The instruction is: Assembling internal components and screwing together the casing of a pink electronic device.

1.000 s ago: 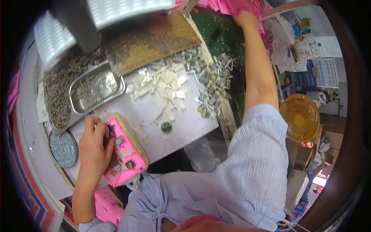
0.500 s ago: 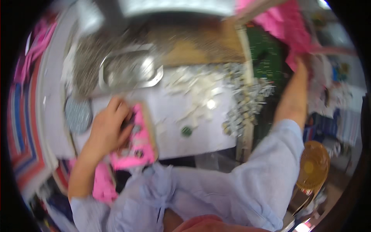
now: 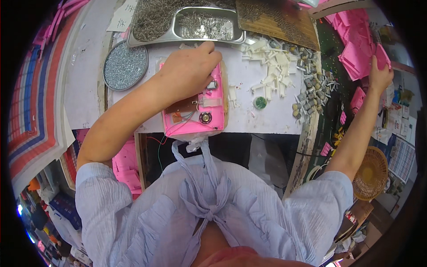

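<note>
A pink plastic casing (image 3: pixel 215 118) lies on a pad at the table's front edge, with a round speaker (image 3: pixel 205 117), a small motor (image 3: pixel 212 85) and thin wires inside. My left hand (image 3: pixel 193 66) is over its upper part, fingers curled down; what they grip is hidden. Far to the right, my outstretched right hand (image 3: pixel 380 76) pinches a flat pink plastic piece (image 3: pixel 382 55) beside a heap of pink plastic parts (image 3: pixel 353 49).
A round tin of small metal pieces (image 3: pixel 125 66) stands left of the casing. Behind is a steel tray (image 3: pixel 206 25) of screws, beside a brown board (image 3: pixel 275 22). White plastic parts (image 3: pixel 273 66), small motors (image 3: pixel 311 89) and a green round container (image 3: pixel 259 103) lie rightward.
The view has shifted and sharpened from blur. My right hand, earlier partly hidden at the pink heap, now shows with a pink piece in its fingers. My left hand stays over the casing.
</note>
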{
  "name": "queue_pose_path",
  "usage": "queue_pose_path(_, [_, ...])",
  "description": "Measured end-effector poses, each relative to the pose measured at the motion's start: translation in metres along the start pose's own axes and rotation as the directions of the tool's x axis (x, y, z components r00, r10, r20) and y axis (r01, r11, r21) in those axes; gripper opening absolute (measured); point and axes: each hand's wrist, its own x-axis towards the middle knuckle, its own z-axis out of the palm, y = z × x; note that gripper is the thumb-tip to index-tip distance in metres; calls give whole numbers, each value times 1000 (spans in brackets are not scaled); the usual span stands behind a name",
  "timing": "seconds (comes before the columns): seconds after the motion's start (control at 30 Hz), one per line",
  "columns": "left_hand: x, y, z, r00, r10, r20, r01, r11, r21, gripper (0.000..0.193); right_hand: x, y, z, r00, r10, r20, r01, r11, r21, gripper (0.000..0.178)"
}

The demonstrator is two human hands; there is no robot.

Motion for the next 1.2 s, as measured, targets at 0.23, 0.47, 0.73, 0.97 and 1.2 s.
queue_pose_path(0.23, [-8,-5,-6,983,89,-160,-101,992,-70,33,-30,-38,-89,966,16,-256,-3,999,51,67])
queue_pose_path(0.47, [-24,46,-22,835,27,-550,-177,959,-221,62,-145,-303,-267,974,199,112,-161,251,955,55])
queue_pose_path(0.73, [-43,-3,-29,806,-473,-356,-210,334,-919,63,-131,-369,-243,908,-383,-167,126,-129,984,57])
queue_pose_path(0.97, [-75,10,-28,851,-510,-123,45,305,-951,68,-192,-375,-250,742,-364,563,-628,-83,774,62])
queue_pose_path(1.2, [-99,14,8,894,-362,-264,244,888,-390,82,-247,-369,-254,718,-431,546,-339,469,816,55])
